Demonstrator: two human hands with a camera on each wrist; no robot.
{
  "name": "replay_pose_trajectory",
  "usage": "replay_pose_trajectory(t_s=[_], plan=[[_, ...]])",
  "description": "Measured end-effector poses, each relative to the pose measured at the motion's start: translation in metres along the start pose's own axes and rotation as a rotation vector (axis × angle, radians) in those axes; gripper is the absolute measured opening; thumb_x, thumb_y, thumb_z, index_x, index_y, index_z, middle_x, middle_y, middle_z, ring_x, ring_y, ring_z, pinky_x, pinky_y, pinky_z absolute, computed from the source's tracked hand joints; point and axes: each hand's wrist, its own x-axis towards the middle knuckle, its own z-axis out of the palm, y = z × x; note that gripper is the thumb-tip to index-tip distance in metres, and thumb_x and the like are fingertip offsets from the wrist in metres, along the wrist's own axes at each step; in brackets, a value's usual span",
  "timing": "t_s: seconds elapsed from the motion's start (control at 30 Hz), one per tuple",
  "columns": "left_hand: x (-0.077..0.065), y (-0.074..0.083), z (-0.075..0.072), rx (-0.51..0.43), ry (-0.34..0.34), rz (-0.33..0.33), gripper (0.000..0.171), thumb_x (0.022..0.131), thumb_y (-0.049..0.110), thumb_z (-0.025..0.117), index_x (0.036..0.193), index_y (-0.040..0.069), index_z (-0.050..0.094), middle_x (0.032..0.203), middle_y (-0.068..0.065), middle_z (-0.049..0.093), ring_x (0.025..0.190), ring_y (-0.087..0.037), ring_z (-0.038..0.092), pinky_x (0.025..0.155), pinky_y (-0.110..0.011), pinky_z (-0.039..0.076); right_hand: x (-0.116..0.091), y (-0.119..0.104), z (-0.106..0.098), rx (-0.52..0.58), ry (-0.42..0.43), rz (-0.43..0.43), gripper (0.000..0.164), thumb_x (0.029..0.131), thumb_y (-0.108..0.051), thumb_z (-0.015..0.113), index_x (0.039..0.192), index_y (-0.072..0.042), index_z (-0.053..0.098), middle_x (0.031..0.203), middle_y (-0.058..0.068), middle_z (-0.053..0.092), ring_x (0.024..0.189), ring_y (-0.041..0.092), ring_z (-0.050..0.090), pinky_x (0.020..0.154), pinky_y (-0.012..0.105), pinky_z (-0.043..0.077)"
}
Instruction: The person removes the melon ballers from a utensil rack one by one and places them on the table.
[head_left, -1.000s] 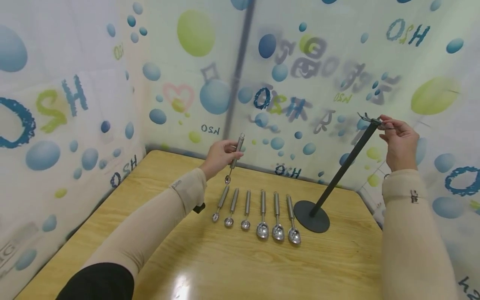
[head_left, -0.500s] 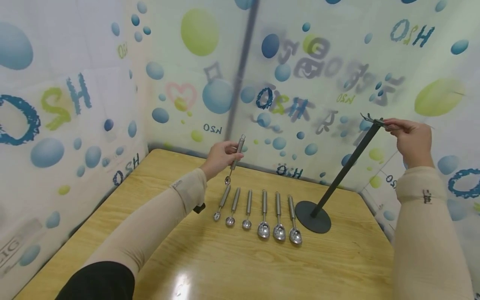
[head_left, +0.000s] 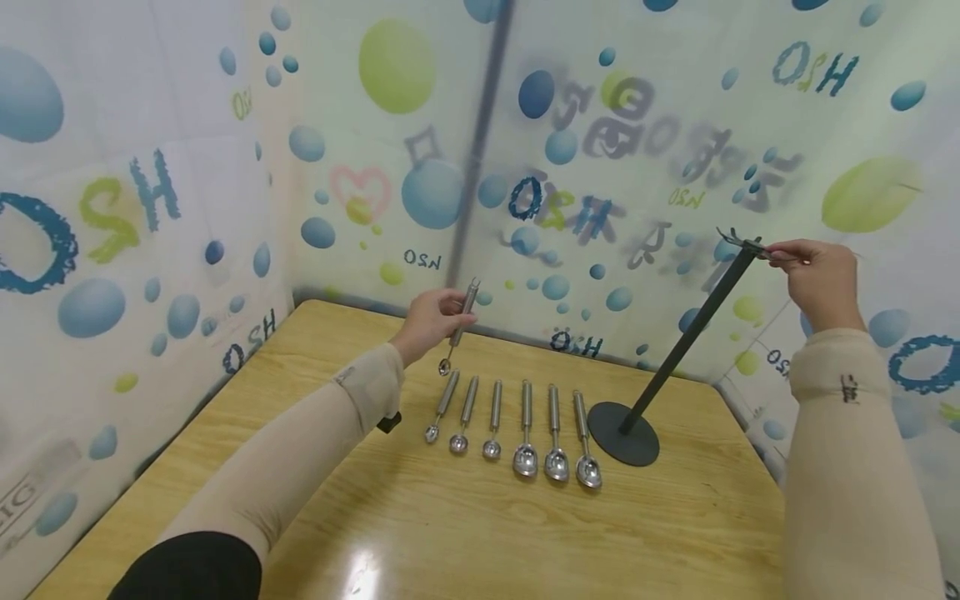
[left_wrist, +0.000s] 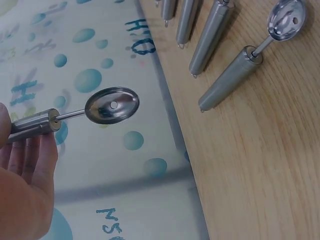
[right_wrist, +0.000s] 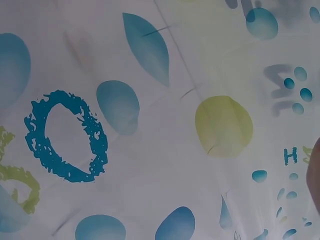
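My left hand (head_left: 429,327) pinches the handle of a small steel melon baller (left_wrist: 97,107) above the table's back part. Its oval bowl with a drain hole hangs down in the head view, the handle's hanging loop up. On the right, a dark metal stand (head_left: 688,335) bears a ring of thin hooks (head_left: 738,240) at its top. My right hand (head_left: 823,282) pinches one of these hooks between thumb and fingers. The right wrist view shows only a sliver of the hand (right_wrist: 314,175) at its right edge.
Several steel scoops lie in a row on the wooden table (head_left: 450,525), handles pointing away: small-headed ones such as this baller (head_left: 467,408) leftward, larger scoops such as this one (head_left: 588,471) next to the stand's round base (head_left: 637,446). A printed curtain (head_left: 600,167) encloses the table.
My left hand has shifted a little left and down with the melon baller. My right hand has moved slightly right along the hook, its fingers now closer together.
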Motion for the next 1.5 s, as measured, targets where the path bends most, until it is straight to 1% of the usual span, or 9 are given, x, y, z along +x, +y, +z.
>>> replay_pose_trajectory(t_s=[0.1, 0.17, 0.33, 0.43, 0.63, 0.8, 1.0, 1.17, 1.5], plan=[[-0.003, -0.002, -0.003, 0.001, 0.002, -0.004, 0.031, 0.092, 0.021, 0.078, 0.120, 0.012, 0.069, 0.108, -0.006, 0.072, 0.099, -0.026, 0.069, 0.081, -0.039, 0.059, 0.000, -0.001, 0.000, 0.009, -0.005, 0.024, 0.032, 0.108, -0.015, 0.051, 0.130, 0.001, 0.066, 0.072, -0.042, 0.045, 0.086, -0.013, 0.045, 0.086, 0.026, 0.043], [-0.005, -0.004, -0.006, 0.002, 0.002, -0.004, 0.031, 0.092, 0.022, 0.078, 0.119, 0.012, 0.069, 0.108, -0.006, 0.072, 0.098, -0.024, 0.068, 0.081, -0.039, 0.059, 0.001, -0.001, 0.000, 0.017, -0.004, 0.034, 0.032, 0.108, -0.017, 0.052, 0.130, 0.001, 0.066, 0.073, -0.041, 0.047, 0.084, -0.012, 0.046, 0.082, 0.025, 0.042], [-0.008, -0.011, -0.011, 0.014, 0.014, -0.019, 0.031, 0.092, 0.022, 0.078, 0.120, 0.010, 0.069, 0.109, -0.006, 0.071, 0.099, -0.022, 0.067, 0.081, -0.038, 0.059, 0.001, -0.001, 0.002, 0.026, 0.009, 0.035, 0.033, 0.107, -0.020, 0.052, 0.129, 0.002, 0.066, 0.069, -0.043, 0.045, 0.081, -0.013, 0.045, 0.075, 0.021, 0.039], [-0.011, -0.014, -0.013, 0.015, 0.027, -0.035, 0.032, 0.091, 0.020, 0.079, 0.119, 0.009, 0.068, 0.109, -0.007, 0.071, 0.099, -0.023, 0.067, 0.081, -0.038, 0.059, 0.000, -0.001, 0.003, 0.034, 0.021, 0.028, 0.033, 0.107, -0.020, 0.052, 0.127, 0.003, 0.067, 0.066, -0.044, 0.042, 0.080, -0.013, 0.045, 0.075, 0.020, 0.040], [-0.016, -0.021, -0.018, 0.014, 0.040, -0.056, 0.029, 0.091, 0.018, 0.078, 0.117, 0.009, 0.068, 0.110, -0.007, 0.071, 0.101, -0.024, 0.067, 0.082, -0.039, 0.060, 0.000, -0.001, 0.003, 0.059, 0.021, 0.023, 0.031, 0.107, -0.017, 0.052, 0.125, 0.004, 0.067, 0.067, -0.045, 0.045, 0.080, -0.013, 0.048, 0.078, 0.020, 0.039], [-0.020, -0.026, -0.022, 0.028, 0.052, -0.067, 0.033, 0.091, 0.019, 0.079, 0.119, 0.008, 0.067, 0.111, -0.007, 0.071, 0.101, -0.024, 0.067, 0.082, -0.040, 0.060, 0.000, -0.002, 0.003, 0.076, 0.030, 0.027, 0.033, 0.107, -0.019, 0.054, 0.124, 0.005, 0.067, 0.067, -0.045, 0.047, 0.077, -0.015, 0.050, 0.079, 0.018, 0.040], [-0.022, -0.035, -0.025, 0.036, 0.060, -0.070, 0.033, 0.089, 0.021, 0.081, 0.117, 0.008, 0.068, 0.110, -0.007, 0.071, 0.100, -0.024, 0.066, 0.079, -0.039, 0.060, 0.000, -0.001, 0.004, 0.088, 0.021, 0.041, 0.032, 0.107, -0.021, 0.054, 0.122, 0.003, 0.068, 0.068, -0.044, 0.049, 0.079, -0.011, 0.051, 0.079, 0.021, 0.040], [-0.026, -0.039, -0.026, 0.034, 0.065, -0.102, 0.029, 0.091, 0.017, 0.079, 0.116, 0.008, 0.069, 0.111, -0.008, 0.070, 0.100, -0.025, 0.065, 0.077, -0.038, 0.059, -0.002, -0.001, 0.004, 0.084, 0.020, 0.034, 0.029, 0.107, -0.019, 0.053, 0.121, 0.002, 0.068, 0.070, -0.043, 0.050, 0.080, -0.009, 0.052, 0.080, 0.019, 0.040], [-0.032, -0.052, -0.025, 0.040, 0.073, -0.175, 0.031, 0.090, 0.013, 0.080, 0.116, 0.002, 0.069, 0.108, -0.011, 0.063, 0.092, -0.023, 0.062, 0.071, -0.033, 0.060, -0.002, -0.002, 0.004, 0.070, 0.030, 0.023, 0.033, 0.107, -0.021, 0.053, 0.122, 0.005, 0.066, 0.066, -0.046, 0.045, 0.078, -0.012, 0.051, 0.076, 0.018, 0.040]])
